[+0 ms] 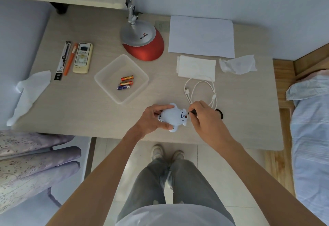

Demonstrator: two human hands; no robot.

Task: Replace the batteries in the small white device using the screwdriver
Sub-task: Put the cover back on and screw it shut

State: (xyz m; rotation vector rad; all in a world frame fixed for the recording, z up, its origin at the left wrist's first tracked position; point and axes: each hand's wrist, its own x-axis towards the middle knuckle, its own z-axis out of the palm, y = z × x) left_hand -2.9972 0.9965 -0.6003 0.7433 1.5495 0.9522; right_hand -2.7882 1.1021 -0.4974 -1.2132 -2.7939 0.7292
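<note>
The small white device [173, 116] lies near the table's front edge. My left hand [153, 119] grips it from the left, thumb and fingers curled round its body. My right hand [204, 118] pinches a dark screwdriver [193, 112], whose tip meets the device's right end by a red spot. Most of the screwdriver is hidden in the hand. Three batteries [126, 83], two orange and one blue, lie in a clear plastic tray [106, 73] behind the device.
A red and silver desk lamp [144, 42] stands at the back. A remote [83, 58], orange pen [70, 59] and packaged tool [62, 60] lie at left. White cable [201, 90], tissues [196, 68], paper sheet [201, 35] and a black ring [219, 113] sit at right.
</note>
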